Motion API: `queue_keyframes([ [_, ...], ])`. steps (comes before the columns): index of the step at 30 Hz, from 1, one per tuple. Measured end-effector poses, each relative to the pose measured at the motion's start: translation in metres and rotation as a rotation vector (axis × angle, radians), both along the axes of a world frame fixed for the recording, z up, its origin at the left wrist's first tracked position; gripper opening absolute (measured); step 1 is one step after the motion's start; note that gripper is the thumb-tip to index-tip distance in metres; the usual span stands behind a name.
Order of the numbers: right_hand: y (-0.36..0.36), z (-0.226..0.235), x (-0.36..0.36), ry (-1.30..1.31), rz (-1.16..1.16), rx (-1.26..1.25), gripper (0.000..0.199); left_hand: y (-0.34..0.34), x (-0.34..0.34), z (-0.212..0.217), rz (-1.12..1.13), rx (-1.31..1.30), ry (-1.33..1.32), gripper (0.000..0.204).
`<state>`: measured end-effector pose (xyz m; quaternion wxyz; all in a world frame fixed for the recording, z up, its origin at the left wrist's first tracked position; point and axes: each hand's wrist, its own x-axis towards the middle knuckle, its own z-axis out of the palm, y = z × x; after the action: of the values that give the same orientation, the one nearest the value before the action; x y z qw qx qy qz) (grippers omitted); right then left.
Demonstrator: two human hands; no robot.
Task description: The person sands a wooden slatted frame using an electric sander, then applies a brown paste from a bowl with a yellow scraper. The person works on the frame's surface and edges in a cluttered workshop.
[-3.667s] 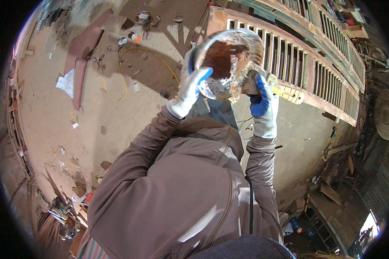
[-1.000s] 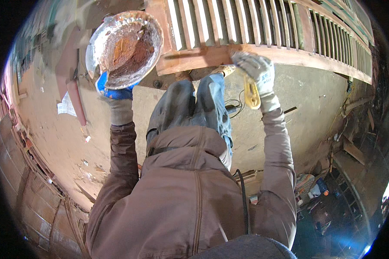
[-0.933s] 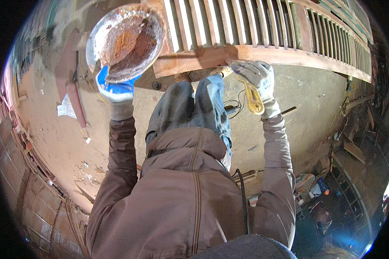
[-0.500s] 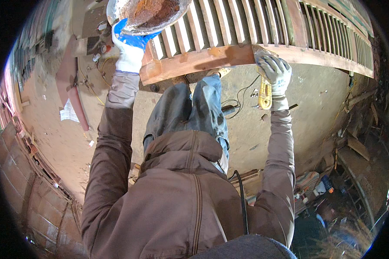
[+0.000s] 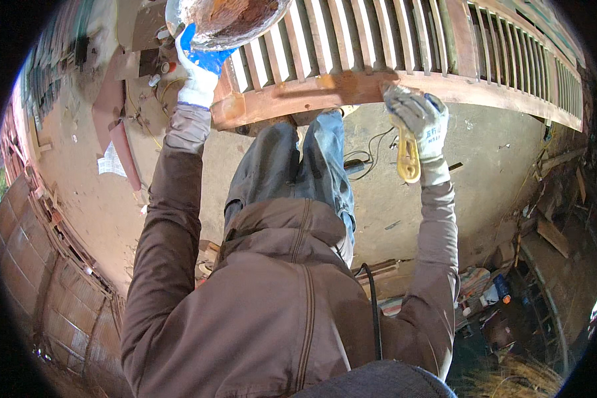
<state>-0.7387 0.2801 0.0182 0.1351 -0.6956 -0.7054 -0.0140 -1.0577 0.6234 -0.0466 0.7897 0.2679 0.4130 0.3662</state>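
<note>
At the far left, my left hand (image 5: pixel 202 69), in a blue-and-white glove, grips the rim of a metal bowl (image 5: pixel 209 41). Reddish-brown matter coats the inside of the bowl, whose far part is cut off by the picture's edge. My right hand (image 5: pixel 421 118), in a grey-and-white glove, is closed round a flat tool with a yellow handle (image 5: pixel 408 159). The tool's grey working end meets the near rail of a slatted wooden frame (image 5: pixel 282 98); whether it is a brush or a scraper I cannot tell. Darker brown patches mark this rail.
The slatted frame stretches away to the far right. Between my legs (image 5: pixel 318 152) and the right hand, a black cord with a dark plug-like piece (image 5: pixel 355 166) lies on the floor. Reddish boards (image 5: pixel 116 132) and a white sheet (image 5: pixel 111 161) are at left; clutter lines the right side.
My right hand and its tool have shifted slightly, the handle swinging a little nearer to me. The bowl has tipped or moved slightly farther away, showing less of its contents.
</note>
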Motion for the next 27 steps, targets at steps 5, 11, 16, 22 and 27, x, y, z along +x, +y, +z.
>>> queue_keyframes([
  [5, -0.002, 0.007, 0.004, -0.06, -0.009, 0.03, 0.025, -0.003, -0.003, 0.002, -0.011, 0.012, 0.012, 0.069],
  [11, -0.018, -0.032, -0.006, -0.204, -0.105, -0.032, 0.028, -0.002, -0.003, -0.005, 0.002, 0.034, 0.068, 0.065],
  [16, -0.038, -0.014, 0.004, -0.192, -0.165, -0.038, 0.025, -0.005, -0.012, -0.02, 0.097, 0.069, 0.057, 0.06],
  [22, -0.009, -0.01, 0.01, -0.037, -0.142, 0.053, 0.03, -0.003, -0.006, -0.013, 0.097, 0.005, 0.069, 0.059],
  [27, -0.006, 0.002, -0.015, 0.046, -0.048, -0.056, 0.025, 0.005, -0.023, -0.038, 0.124, 0.01, 0.027, 0.06],
])
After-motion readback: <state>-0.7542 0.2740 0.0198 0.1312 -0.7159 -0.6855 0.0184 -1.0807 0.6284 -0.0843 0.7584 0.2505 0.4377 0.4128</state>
